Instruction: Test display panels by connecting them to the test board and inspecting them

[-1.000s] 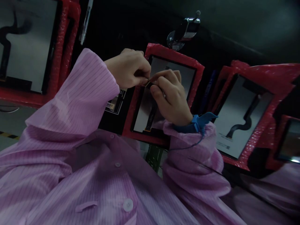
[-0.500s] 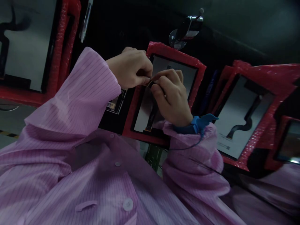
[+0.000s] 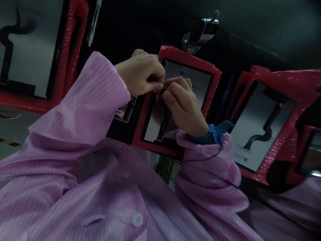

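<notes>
In the middle lies a flat display panel (image 3: 198, 80) with a pale back, set in red bubble wrap (image 3: 188, 54). A dark flat ribbon cable (image 3: 163, 124) runs from the panel's lower edge up under my fingers. My right hand (image 3: 185, 103), with a blue wrist strap (image 3: 210, 135), pinches the cable's upper end between thumb and fingers. My left hand (image 3: 142, 72) meets it from the left, thumb and forefinger pressed together at the cable's tip. Whatever is between the left fingertips is too small to make out.
Similar wrapped panels with ribbon cables lie at left (image 3: 45, 43) and right (image 3: 263, 124). A pen (image 3: 94, 23) lies at the upper left. A small device on a clear round base (image 3: 200, 33) stands behind the middle panel. A green board (image 3: 165, 168) shows below the table edge.
Both hands stay at the cable's end. My right fingers have curled in slightly closer to the left fingertips. The whole view has shifted a little.
</notes>
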Demonstrator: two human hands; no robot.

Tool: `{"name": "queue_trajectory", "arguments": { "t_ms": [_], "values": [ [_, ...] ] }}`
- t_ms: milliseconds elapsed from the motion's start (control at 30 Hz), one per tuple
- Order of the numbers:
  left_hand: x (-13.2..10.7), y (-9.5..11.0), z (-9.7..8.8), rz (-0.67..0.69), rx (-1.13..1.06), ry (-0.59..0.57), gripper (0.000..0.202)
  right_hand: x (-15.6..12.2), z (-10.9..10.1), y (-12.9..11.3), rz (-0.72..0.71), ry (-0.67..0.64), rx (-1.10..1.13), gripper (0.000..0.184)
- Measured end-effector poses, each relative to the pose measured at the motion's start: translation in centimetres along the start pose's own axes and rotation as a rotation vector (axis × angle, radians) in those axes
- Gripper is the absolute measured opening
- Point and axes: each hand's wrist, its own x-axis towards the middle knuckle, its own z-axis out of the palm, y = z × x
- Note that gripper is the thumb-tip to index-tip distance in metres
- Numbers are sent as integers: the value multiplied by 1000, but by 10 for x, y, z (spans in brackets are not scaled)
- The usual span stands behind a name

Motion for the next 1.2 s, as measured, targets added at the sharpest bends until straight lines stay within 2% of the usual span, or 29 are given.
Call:
{"name": "queue_trajectory", "arguments": {
  "t_ms": [300,567,1000,1100,1200],
  "values": [
    [2,4,0,-48,-1,5,22,0,2,-2,7,12,12,37],
    [0,-2,1,-11,1,18,28,-1,2,-2,6,25,-6,41],
    [0,1,-1,35,3,37,30,0,-1,-5,28,20,23,39],
    [1,4,-3,49,-12,44,28,1,-1,-4,19,26,2,38],
    [5,12,-5,-15,-31,40,18,1,-2,-3,-15,21,-47,38]
  ]
}}
